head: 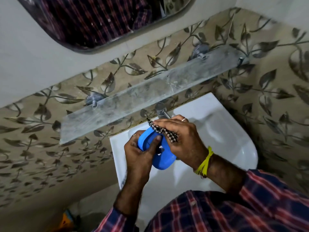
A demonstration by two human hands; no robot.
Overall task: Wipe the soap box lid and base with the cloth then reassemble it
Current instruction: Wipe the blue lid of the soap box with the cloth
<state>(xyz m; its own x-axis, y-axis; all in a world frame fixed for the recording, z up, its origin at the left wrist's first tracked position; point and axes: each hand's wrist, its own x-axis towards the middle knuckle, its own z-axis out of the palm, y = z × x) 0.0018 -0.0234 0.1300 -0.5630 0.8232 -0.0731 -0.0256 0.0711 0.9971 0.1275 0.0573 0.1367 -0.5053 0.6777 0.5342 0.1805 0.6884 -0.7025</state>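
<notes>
While the left hand (140, 153) grips the blue soap box (160, 156) over the sink (234, 148), thumb inside, the right hand (180, 136) pinches the checked cloth (164, 133) against its far rim; best to turn the box steadily and reach every corner.

Two hands (160, 144), one blue soap box (160, 154), one checked cloth (164, 132), one sink (234, 131), one tap (161, 111), one glass shelf (142, 97), one mirror (100, 22).

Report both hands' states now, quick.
Left hand: grips the blue soap box above the sink.
Right hand: holds the checked cloth against the box.
</notes>
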